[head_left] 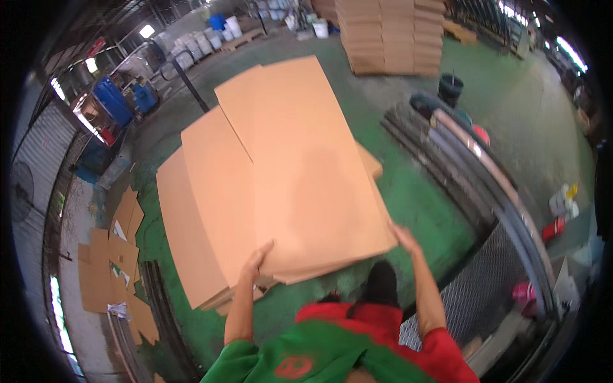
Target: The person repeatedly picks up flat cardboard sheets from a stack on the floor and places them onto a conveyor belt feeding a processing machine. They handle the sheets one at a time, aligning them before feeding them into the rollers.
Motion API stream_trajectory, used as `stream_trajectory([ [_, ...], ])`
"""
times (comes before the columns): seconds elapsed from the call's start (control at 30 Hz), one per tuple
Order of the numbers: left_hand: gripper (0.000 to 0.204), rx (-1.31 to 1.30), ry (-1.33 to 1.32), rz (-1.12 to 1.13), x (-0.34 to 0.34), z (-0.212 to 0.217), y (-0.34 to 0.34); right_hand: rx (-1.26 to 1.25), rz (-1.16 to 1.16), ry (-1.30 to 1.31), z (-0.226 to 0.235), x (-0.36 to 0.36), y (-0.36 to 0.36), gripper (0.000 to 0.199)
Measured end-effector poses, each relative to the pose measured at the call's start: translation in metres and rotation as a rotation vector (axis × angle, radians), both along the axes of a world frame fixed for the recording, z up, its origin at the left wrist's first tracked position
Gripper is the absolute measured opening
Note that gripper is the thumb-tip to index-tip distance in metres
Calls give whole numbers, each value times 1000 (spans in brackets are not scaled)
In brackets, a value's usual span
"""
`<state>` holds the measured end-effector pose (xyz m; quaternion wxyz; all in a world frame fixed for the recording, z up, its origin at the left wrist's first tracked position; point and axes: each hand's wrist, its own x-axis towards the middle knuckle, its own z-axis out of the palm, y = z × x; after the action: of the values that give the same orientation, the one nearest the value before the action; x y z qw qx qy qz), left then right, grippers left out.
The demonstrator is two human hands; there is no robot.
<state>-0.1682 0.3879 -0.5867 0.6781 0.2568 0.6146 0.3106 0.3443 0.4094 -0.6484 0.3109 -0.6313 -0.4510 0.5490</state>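
Observation:
A long flat cardboard sheet lies at an angle on top of other overlapping cardboard sheets stacked low over the green floor. At its near left corner, my left hand is closed on the edge, thumb above and the other fingers partly hidden beneath. My right hand grips the near right corner, its fingers partly hidden by the edge. Whether one sheet or several are in my hands cannot be made out. My shadow falls across the top sheet.
Torn cardboard pieces lie at the left beside dark metal bars. To the right run long metal profiles over a mesh panel. A tall cardboard stack and a black bucket stand farther off.

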Motion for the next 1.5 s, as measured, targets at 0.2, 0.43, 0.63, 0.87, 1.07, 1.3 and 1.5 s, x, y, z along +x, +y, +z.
stream_trajectory([
  [0.2,64,46,52,306,91,13,14,-127,-130,265,54,11,33,66],
  [0.43,91,81,-122,421,262,-14,45,85,-75,-175,266,135,128,61],
  [0.63,108,-210,-449,231,372,-70,76,436,78,-596,401,72,101,44],
  [0.87,76,497,286,-222,292,2,161,584,167,-888,398,8,69,60],
  [1.07,98,1784,750,-337,220,270,273,455,130,-856,402,-5,64,59],
  [1.3,77,1681,861,-1337,281,345,330,695,-422,94,329,37,61,85],
  [1.5,72,1657,913,-1388,300,348,333,484,-851,672,241,30,77,83],
])
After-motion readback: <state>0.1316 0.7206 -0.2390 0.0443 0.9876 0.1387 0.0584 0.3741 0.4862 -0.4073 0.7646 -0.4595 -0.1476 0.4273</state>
